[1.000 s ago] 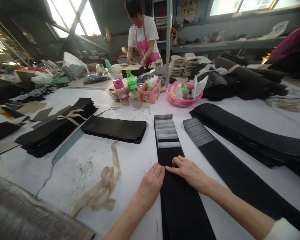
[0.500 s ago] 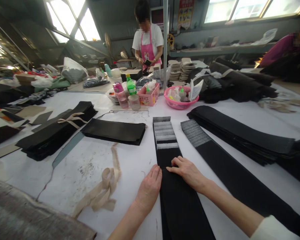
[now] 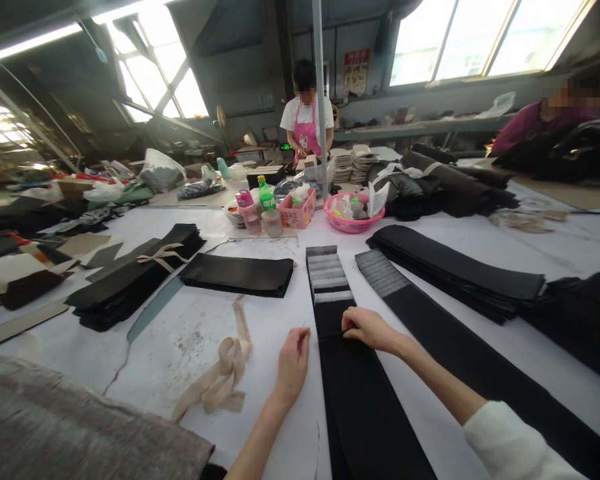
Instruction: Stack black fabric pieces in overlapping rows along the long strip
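A stack of long black strips (image 3: 367,400) runs from the table's front edge away from me, its layered far ends showing grey bands. On the top strip, near a crosswise edge, my right hand (image 3: 373,330) has its thumb and fingers closed at the black material. Just left of the stack, my left hand (image 3: 294,363) is raised off it with thumb and fingertips pinched together. Whatever is between those fingertips, if anything, is too small to make out. A second long black strip pile (image 3: 445,333) with a grey end lies right of my right hand.
A beige cloth ribbon (image 3: 230,367) lies loose at left. Behind it are a short black stack (image 3: 237,273) and a tied black bundle (image 3: 140,280). A pink basin (image 3: 355,223) and pink box (image 3: 300,212) stand farther back. Across the table stands a person (image 3: 307,123).
My left hand has lifted away from the strip and moved left, its fingers now pinched. The right hand stays at the strip, fingers more curled. The whole view has tilted upward.
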A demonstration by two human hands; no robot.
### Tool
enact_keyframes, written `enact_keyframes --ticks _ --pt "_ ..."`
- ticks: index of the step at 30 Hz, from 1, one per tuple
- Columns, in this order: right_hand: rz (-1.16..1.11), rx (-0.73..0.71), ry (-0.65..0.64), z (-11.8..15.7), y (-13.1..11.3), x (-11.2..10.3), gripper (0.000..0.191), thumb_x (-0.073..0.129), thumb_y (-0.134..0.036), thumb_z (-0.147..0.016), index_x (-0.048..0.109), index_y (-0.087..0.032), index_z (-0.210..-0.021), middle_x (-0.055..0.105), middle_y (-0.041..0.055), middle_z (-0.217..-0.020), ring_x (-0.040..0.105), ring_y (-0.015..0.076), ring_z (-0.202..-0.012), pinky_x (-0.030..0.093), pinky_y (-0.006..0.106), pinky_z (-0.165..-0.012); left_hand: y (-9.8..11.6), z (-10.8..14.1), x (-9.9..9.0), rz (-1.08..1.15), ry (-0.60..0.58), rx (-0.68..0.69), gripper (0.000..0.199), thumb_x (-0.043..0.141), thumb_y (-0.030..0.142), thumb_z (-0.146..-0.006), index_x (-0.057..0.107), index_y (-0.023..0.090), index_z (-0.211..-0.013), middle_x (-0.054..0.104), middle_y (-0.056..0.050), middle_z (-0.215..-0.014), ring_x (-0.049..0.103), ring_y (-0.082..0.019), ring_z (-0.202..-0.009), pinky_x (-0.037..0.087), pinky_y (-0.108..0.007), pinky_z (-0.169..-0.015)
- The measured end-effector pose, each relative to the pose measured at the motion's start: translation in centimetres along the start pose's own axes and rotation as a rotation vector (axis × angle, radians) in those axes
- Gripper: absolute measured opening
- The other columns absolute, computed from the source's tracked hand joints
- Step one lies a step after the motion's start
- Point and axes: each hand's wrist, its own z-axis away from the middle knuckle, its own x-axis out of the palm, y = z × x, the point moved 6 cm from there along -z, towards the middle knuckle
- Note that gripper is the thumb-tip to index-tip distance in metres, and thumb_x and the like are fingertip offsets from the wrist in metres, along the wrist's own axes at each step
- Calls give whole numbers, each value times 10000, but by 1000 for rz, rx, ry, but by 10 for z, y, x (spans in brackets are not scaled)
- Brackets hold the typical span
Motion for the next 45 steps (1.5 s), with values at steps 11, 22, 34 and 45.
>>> enact_keyframes --ticks 11,22,34,45 --pt "-75 -13 88 34 -48 -38 49 647 -247 -797 677 -213 -779 673 -14 -712 590 142 -673 359 220 -594 61 -18 19 76 -218 7 208 573 346 -875 695 205 -783 659 8 -751 590 -139 -703 433 -242 -671" --pt "-229 30 80 64 -22 -62 169 635 -297 -817 688 -183 -705 598 -28 -597 523 106 -570 351 203 -534 57 -11 11 258 -292 -137 253 602 388 -838 713 167 -788 634 5 -664 534 -124 -624 384 -205 -577" --pt "-444 139 22 95 4 -70 128 604 -204 -786 723 -165 -812 672 12 -684 626 148 -652 461 218 -595 52 2 9 252 -331 -140 270 623 434 -821 719 183 -852 666 -13 -724 574 -150 -695 447 -208 -639" --pt "86 -121 -208 72 -57 -55 157 624 -346 -857 721 -226 -889 703 9 -783 639 170 -770 419 222 -647 61 4 20 330 -348 -115 272 632 402 -825 708 218 -1011 701 -8 -819 643 -167 -748 521 -235 -677"
